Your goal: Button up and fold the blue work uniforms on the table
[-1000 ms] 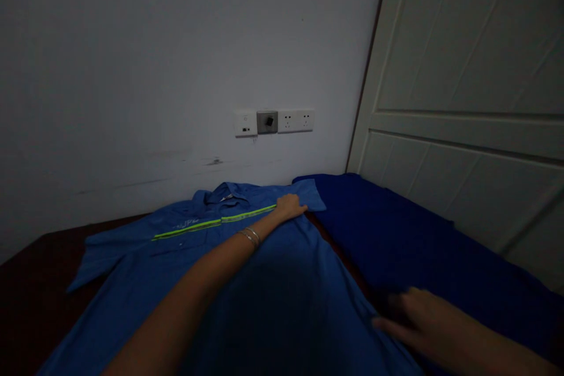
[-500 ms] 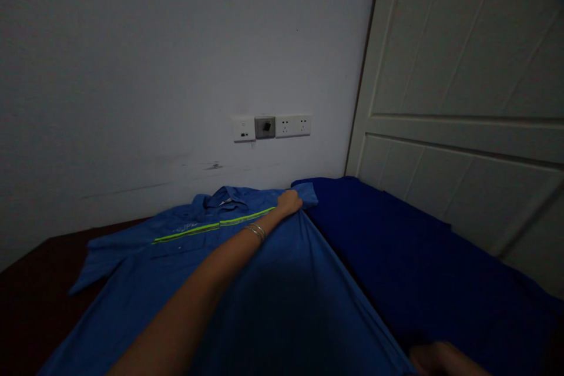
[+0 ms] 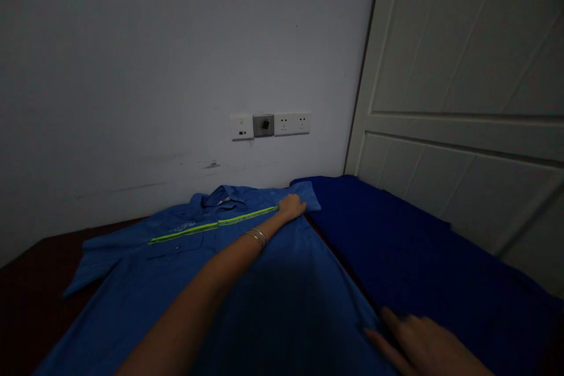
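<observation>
A blue short-sleeved work shirt (image 3: 176, 288) lies spread out, collar toward the wall, with a yellow-green stripe across its chest. My left hand (image 3: 291, 207), bracelets at its wrist, is closed on the shirt where the right-hand sleeve joins the body. At the lower right, my right hand (image 3: 423, 341) is by the shirt's side edge, thumb and forefinger apart, slightly blurred. Beside the shirt lies a darker blue cloth (image 3: 396, 241), partly under its right-hand sleeve. The shirt's lower end is out of view.
A dark reddish-brown surface (image 3: 26, 299) shows at the left under the shirt. Behind stands a pale wall (image 3: 176, 59) with several switch and socket plates (image 3: 292, 124). A white panelled door or cabinet front (image 3: 462, 70) rises along the right.
My right hand has moved up and slightly left along the shirt's edge, its fingers now apart. That edge, pulled taut before, lies looser. My left hand stays near the sleeve.
</observation>
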